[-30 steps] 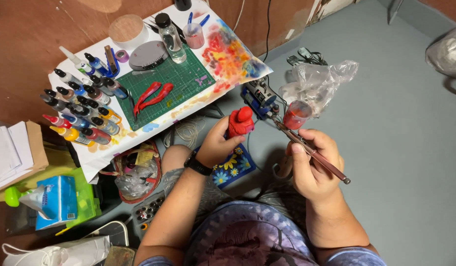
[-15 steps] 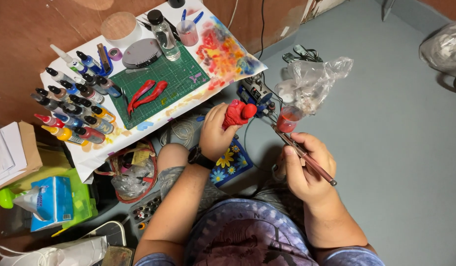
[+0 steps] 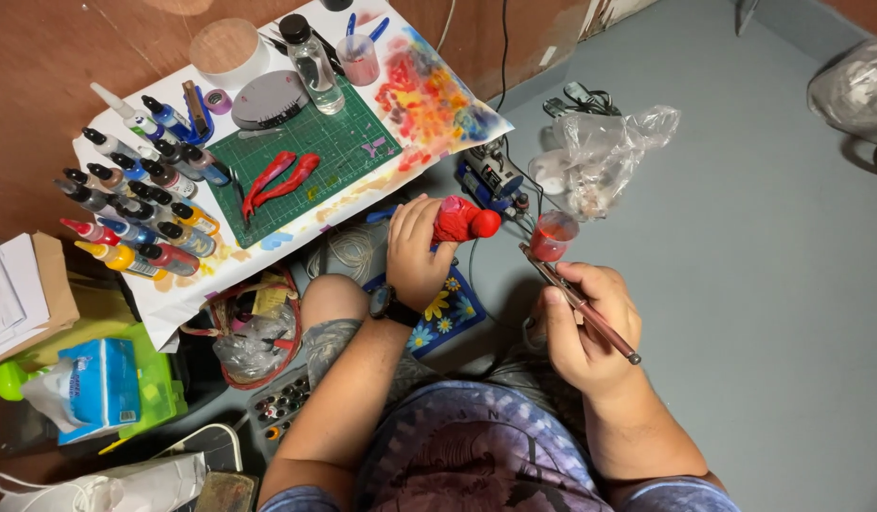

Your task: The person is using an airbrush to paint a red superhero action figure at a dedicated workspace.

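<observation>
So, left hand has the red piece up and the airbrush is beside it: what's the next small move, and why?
Probably swing the slim airbrush in the right hand toward the red moulded piece held by the left hand: its nozzle end sits beside the piece, apart from it.

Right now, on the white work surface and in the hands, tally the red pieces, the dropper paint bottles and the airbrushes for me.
Red pieces: 3, namely the red piece in the left hand and two red pieces on the green cutting mat.
Dropper paint bottles: about 16, tightly packed.
Airbrush in the right hand: 1.
Total: about 20.
</observation>
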